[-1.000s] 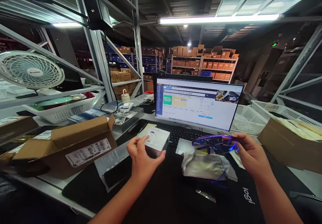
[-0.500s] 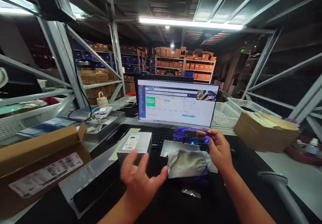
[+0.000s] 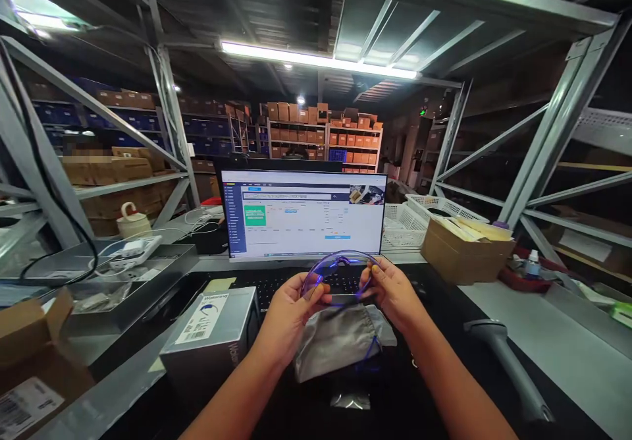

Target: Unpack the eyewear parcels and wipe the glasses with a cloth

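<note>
Purple-tinted transparent glasses (image 3: 340,260) are held up in front of the monitor, one side in each hand. My left hand (image 3: 296,302) pinches their left side, and my right hand (image 3: 390,288) grips the right side. Below them lies a grey cloth pouch (image 3: 333,341), with a blue cord at its right end. Part of an open light box shows behind the pouch. A grey box with a white label (image 3: 212,325) stands left of my left hand. A small clear packet (image 3: 350,400) rests on the black mat.
Behind the hands are a monitor (image 3: 303,216) and a keyboard. A handheld scanner (image 3: 511,367) lies at right, near a carton of envelopes (image 3: 461,255) and white baskets (image 3: 405,226). An opened carton (image 3: 34,354) and a metal tray (image 3: 128,305) are at left.
My left hand, previously open near the grey box, has moved to the glasses and taken their left side. The view has shifted right, and the glasses now face the camera between both hands.
</note>
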Demonstrator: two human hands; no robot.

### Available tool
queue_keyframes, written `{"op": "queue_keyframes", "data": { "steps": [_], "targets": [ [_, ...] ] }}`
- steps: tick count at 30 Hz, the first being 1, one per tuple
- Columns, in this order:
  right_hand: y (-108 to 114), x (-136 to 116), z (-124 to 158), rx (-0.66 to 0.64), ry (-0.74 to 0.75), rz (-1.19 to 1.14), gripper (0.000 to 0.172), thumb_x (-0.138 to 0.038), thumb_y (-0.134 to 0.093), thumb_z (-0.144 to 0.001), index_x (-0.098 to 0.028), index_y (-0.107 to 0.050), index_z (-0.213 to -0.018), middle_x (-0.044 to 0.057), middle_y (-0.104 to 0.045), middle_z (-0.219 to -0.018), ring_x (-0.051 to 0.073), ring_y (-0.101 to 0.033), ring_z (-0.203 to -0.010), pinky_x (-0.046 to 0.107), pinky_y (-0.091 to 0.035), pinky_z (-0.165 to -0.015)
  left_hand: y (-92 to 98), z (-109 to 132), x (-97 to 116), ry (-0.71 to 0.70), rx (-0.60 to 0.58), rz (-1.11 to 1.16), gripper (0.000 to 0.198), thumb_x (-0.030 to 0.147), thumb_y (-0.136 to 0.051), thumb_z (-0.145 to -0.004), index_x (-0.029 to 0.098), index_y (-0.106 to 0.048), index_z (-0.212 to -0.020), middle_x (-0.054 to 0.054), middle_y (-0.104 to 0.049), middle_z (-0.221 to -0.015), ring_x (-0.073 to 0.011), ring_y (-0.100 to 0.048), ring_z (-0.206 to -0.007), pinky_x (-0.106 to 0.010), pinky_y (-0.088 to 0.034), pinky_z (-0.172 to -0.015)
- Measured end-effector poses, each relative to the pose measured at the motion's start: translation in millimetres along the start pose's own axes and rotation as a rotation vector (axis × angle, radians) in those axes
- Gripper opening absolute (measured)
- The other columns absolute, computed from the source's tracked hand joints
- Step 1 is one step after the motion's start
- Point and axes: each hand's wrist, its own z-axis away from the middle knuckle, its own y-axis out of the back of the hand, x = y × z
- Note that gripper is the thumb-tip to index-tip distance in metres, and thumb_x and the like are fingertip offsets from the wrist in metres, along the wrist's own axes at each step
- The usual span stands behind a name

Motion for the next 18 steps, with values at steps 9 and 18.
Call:
{"op": "queue_keyframes", "data": {
  "steps": [9,18],
  "targets": [
    [35.0,-42.1,12.8,-0.198,0.051,0.503,0.026,-0.043,-0.069,-0.089,-0.019,-0.071,-0.098,0.0,-0.068,-0.068,0.012,-0.06,-0.059,0.024,-0.047,-0.057,22.5,-5.4,7.7,0.032,-0.158,-0.442,0.045,0.04,-0.087,-0.065,0.015,-0.067,-0.097,0.004,-0.06,-0.058,-0.0115,-0.056,-0.045,-0.023,-0.048,-0.046],
    [12.4,-60.5,48.0,-0.093,0.726,1.044,0.019,-0.018,-0.054,-0.098,-0.027,-0.066,-0.11,0.001,-0.073,-0.089,0.016,-0.067,-0.08,0.027,-0.05,-0.071,22.9,32.7,28.8,-0.267,-0.416,-0.832,0.11,0.028,-0.088,-0.059,0.035,-0.031,-0.153,-0.009,-0.039,-0.158,-0.0351,-0.043,-0.141,-0.051,-0.037,-0.118]
  ]
}}
